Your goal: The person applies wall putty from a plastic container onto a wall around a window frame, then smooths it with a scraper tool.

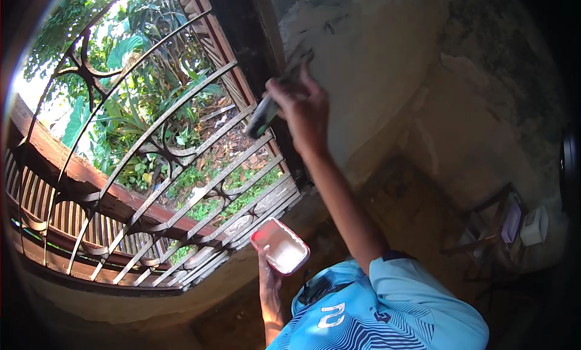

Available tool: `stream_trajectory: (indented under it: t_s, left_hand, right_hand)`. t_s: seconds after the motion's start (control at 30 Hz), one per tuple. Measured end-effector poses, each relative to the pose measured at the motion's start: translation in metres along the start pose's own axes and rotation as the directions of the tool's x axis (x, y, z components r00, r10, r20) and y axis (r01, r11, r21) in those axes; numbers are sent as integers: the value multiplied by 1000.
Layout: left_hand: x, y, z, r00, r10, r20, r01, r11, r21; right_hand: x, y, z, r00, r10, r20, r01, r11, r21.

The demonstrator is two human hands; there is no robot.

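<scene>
My left hand (270, 280) grips a red rectangular tub (282, 247) by its side, low in front of my chest. White paste coats the inside of the tub. Raised higher, my right hand (305, 111) is closed around a putty knife (261, 117) whose dark handle sticks out to the left of the fist. The knife's far end is blurred and dark, near the wall beside the window frame, and I cannot tell whether it touches. Pale smeared patches cover the wall (375, 53) by the hand.
A window with curved metal bars (175, 159) fills the left side, with plants outside. Its dark wooden frame (242, 41) stands just left of my right hand. At the lower right is a small stand (484, 229) with a purple item and a white container (534, 226).
</scene>
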State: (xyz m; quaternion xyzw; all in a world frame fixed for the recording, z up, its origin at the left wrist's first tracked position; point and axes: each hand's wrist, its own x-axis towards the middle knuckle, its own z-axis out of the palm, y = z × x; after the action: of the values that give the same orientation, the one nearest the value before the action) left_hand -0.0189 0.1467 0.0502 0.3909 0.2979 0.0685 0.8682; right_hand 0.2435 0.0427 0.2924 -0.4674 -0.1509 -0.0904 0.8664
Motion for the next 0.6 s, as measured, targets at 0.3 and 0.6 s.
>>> stream_trajectory:
  t_s: [0.3, 0.6]
  left_hand:
    - [0, 3, 0, 1000, 6, 21, -6, 1000, 26]
    - [0, 4, -4, 999, -21, 46, 21, 1000, 0]
  right_hand:
    - [4, -49, -22, 998, 58, -23, -59, 998, -31]
    - [-8, -26, 5, 1000, 17, 14, -15, 996, -93]
